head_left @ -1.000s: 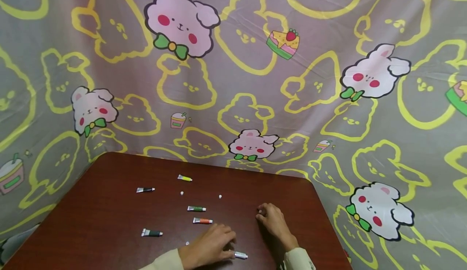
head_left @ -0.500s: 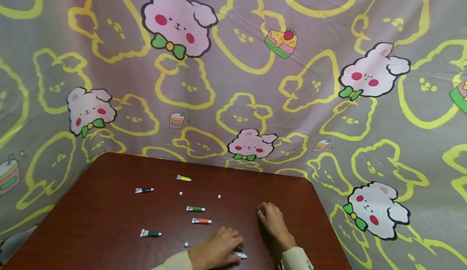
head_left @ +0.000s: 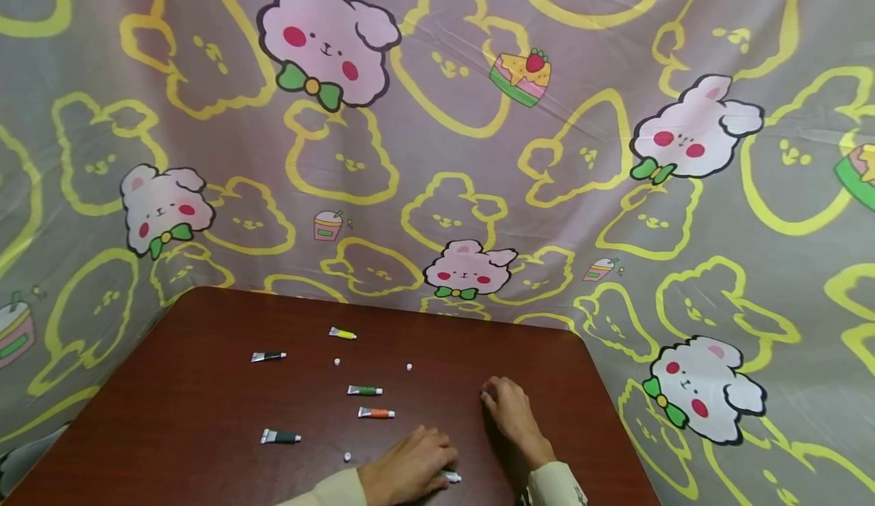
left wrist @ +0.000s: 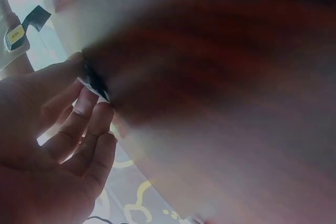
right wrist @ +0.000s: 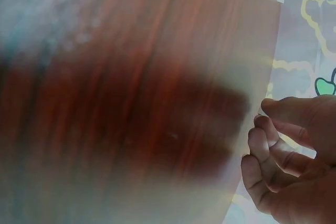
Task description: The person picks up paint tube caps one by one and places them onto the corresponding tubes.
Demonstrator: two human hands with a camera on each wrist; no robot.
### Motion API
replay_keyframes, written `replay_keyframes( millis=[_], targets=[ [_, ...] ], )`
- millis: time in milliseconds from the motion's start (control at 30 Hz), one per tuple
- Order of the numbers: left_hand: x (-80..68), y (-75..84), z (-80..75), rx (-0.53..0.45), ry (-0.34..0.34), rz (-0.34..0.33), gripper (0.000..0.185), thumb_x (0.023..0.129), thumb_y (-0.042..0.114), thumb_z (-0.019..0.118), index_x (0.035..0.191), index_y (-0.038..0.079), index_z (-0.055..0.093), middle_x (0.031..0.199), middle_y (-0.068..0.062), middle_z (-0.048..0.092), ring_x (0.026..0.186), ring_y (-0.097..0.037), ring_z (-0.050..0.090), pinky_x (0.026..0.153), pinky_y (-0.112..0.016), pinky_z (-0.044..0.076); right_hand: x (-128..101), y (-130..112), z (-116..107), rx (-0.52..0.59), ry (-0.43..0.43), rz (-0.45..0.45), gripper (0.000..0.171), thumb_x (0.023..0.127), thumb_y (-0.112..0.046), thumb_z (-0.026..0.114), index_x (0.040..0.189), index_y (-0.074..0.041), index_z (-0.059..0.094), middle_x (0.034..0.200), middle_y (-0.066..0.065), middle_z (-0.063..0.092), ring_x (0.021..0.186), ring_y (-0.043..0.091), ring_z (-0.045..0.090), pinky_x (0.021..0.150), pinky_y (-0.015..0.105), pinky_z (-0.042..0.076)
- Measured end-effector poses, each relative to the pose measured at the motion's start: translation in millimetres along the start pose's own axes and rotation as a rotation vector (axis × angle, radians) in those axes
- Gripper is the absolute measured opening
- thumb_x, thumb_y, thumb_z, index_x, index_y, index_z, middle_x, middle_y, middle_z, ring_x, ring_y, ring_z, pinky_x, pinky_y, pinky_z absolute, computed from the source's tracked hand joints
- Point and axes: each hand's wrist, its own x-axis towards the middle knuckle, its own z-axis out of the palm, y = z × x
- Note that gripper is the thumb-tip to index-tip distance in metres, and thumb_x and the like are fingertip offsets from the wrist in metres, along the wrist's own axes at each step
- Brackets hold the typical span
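Left hand [head_left: 409, 466]: lies knuckles-up on the table [head_left: 171, 415] at its near edge, fingers curled over a small paint tube [head_left: 451, 477]; only the tube's pale end pokes out past the fingertips. The left wrist view shows a dark sliver at the thumb and fingers [left wrist: 79, 129], so it looks like a light pinch (too blurred to be sure how firm).
Right hand [head_left: 509, 413]: just right of the left hand and a little farther from the near edge, fingers bent, tips on the wood. Whether they close on a small white cap I cannot tell; the right wrist view shows curled fingers [right wrist: 268, 156] and nothing clearly between them.
Nearest loose bits: a white cap [head_left: 347, 457] just left of the left hand.
Farther out from the left hand: orange tube [head_left: 376, 413], then green tube [head_left: 364, 390], both beyond it; dark green tube [head_left: 280, 437] well to its left.
Far side, away from the left hand: two more caps [head_left: 337, 362] [head_left: 409, 367], black tube [head_left: 268, 356], yellow tube [head_left: 342, 333].
Backdrop: bunny-print cloth [head_left: 437, 111] behind and around the table.
Handling note: my judgement is that the tube is best held by its body near the neck, gently, so no paint squeezes out.
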Motion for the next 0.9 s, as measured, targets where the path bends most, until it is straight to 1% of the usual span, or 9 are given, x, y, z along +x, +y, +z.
replay_keyframes(
  millis=[100, 233, 300, 367, 500, 600, 700, 800, 900],
  targets=[
    [-0.6, -0.2, 0.0, 0.047, 0.018, 0.024, 0.021, 0.085, 0.039, 0.09, 0.09, 0.03, 0.071, 0.088, 0.018, 0.064, 0.083, 0.0, 0.056, 0.07, -0.016, 0.029, 0, 0, -1, 0.021, -0.007, 0.0, 0.009, 0.096, -0.022, 0.082, 0.096, -0.021, 0.073, 0.086, -0.005, 0.068, 0.077, 0.014, 0.066, 0.064, 0.04, 0.051],
    [-1.0, -0.2, -1.2, 0.063, 0.019, 0.036, 0.02, 0.086, 0.038, 0.09, 0.09, 0.03, 0.072, 0.088, 0.018, 0.065, 0.082, -0.001, 0.057, 0.069, -0.016, 0.029, -1, -5, -7, 0.047, -0.004, -0.032, 0.009, 0.1, -0.025, 0.079, 0.096, -0.02, 0.073, 0.085, -0.004, 0.068, 0.075, 0.013, 0.064, 0.063, 0.04, 0.049],
    [-0.6, -0.1, -1.5, 0.062, 0.017, 0.032, 0.019, 0.085, 0.036, 0.089, 0.089, 0.03, 0.072, 0.088, 0.017, 0.065, 0.081, -0.001, 0.057, 0.069, -0.017, 0.031, 0, -17, -20, 0.059, -0.011, -0.042, 0.011, 0.103, -0.027, 0.076, 0.097, -0.018, 0.073, 0.086, -0.001, 0.069, 0.076, 0.016, 0.065, 0.063, 0.042, 0.05],
    [0.4, 0.1, -2.2, 0.059, 0.016, 0.026, 0.019, 0.085, 0.035, 0.089, 0.089, 0.03, 0.072, 0.087, 0.017, 0.065, 0.081, -0.001, 0.057, 0.069, -0.017, 0.032, 1, -28, -31, 0.059, -0.011, -0.047, 0.012, 0.103, -0.025, 0.075, 0.096, -0.016, 0.072, 0.085, 0.001, 0.07, 0.075, 0.018, 0.065, 0.062, 0.044, 0.05],
    [1.4, -0.2, -3.5, 0.054, 0.012, 0.008, 0.019, 0.085, 0.035, 0.089, 0.088, 0.03, 0.072, 0.087, 0.017, 0.064, 0.081, -0.001, 0.057, 0.071, -0.018, 0.035, 6, -61, -58, 0.076, -0.057, 0.026, 0.007, 0.098, -0.016, 0.078, 0.094, -0.015, 0.072, 0.084, -0.001, 0.073, 0.076, 0.018, 0.067, 0.064, 0.044, 0.052],
    [1.6, -1.3, -5.5, 0.048, 0.013, -0.009, 0.019, 0.085, 0.035, 0.089, 0.088, 0.029, 0.071, 0.087, 0.017, 0.064, 0.082, -0.001, 0.057, 0.072, -0.019, 0.037, 10, -79, -68, 0.064, -0.1, 0.103, 0.009, 0.093, -0.01, 0.08, 0.092, -0.014, 0.072, 0.083, -0.004, 0.074, 0.076, 0.015, 0.068, 0.066, 0.038, 0.053],
    [1.1, -3.6, -7.0, 0.041, 0.021, -0.024, 0.02, 0.084, 0.035, 0.09, 0.088, 0.029, 0.072, 0.087, 0.017, 0.065, 0.082, -0.001, 0.057, 0.071, -0.019, 0.036, 12, -89, -72, 0.042, -0.131, 0.145, 0.01, 0.093, -0.009, 0.081, 0.092, -0.015, 0.072, 0.082, -0.007, 0.074, 0.076, 0.01, 0.067, 0.067, 0.031, 0.053],
    [-0.7, -5.8, -9.8, 0.048, 0.022, -0.039, 0.021, 0.083, 0.035, 0.091, 0.089, 0.028, 0.071, 0.087, 0.016, 0.064, 0.081, -0.001, 0.056, 0.071, -0.018, 0.035, 13, -96, -76, 0.053, -0.143, 0.147, 0.011, 0.092, -0.007, 0.081, 0.094, -0.014, 0.073, 0.083, -0.007, 0.075, 0.075, 0.007, 0.068, 0.067, 0.029, 0.054],
    [-2.9, -7.4, -14.7, 0.052, 0.01, -0.06, 0.022, 0.083, 0.034, 0.091, 0.088, 0.027, 0.07, 0.086, 0.015, 0.063, 0.08, -0.001, 0.056, 0.071, -0.019, 0.037, 13, -101, -78, 0.076, -0.149, 0.147, 0.013, 0.091, -0.006, 0.081, 0.096, -0.012, 0.072, 0.083, -0.007, 0.074, 0.076, 0.009, 0.07, 0.068, 0.028, 0.055]
  ],
)
